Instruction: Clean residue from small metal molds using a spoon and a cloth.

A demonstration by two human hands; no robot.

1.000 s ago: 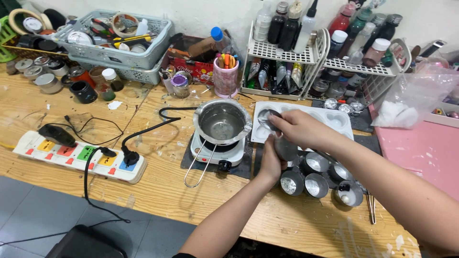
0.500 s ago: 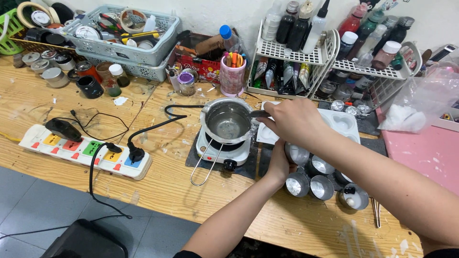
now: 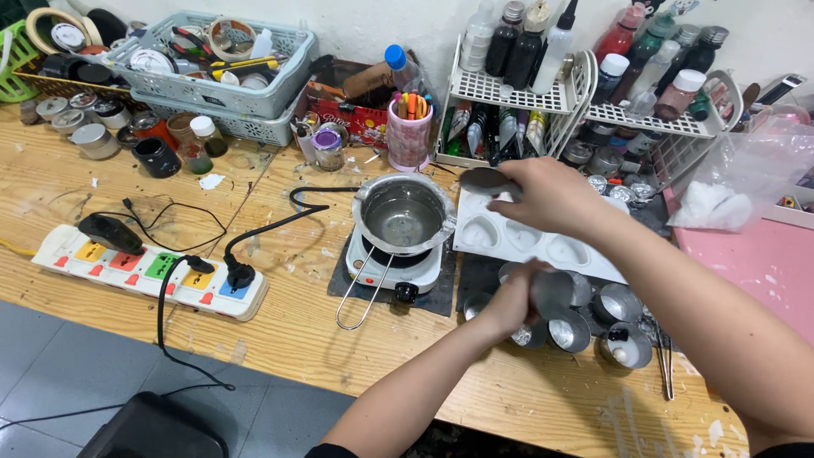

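My right hand [image 3: 553, 197] hovers over a white mould tray [image 3: 509, 238] with heart-shaped hollows and pinches a round dark metal piece [image 3: 486, 180], maybe a lid or a spoon. The piece hangs just right of a steel pot [image 3: 403, 214] that sits on a small white hotplate [image 3: 392, 267]. My left hand [image 3: 507, 304] is closed around a small silver tin [image 3: 553, 293] at the near edge of the mould tray. Several more silver tins [image 3: 621, 304] stand close beside it on a dark mat.
A white power strip [image 3: 144, 273] with plugged black cords lies at the left. Behind are grey baskets [image 3: 222, 95] of tape and tools, small jars [image 3: 93, 141], a pink pen cup [image 3: 409, 136] and wire racks of bottles [image 3: 585, 106]. At the right are a plastic bag [image 3: 746, 174] and a pink mat [image 3: 767, 276].
My right hand has risen from the tins to above the mould tray near the pot, with the round metal piece in its fingers. My left hand stays on a tin.
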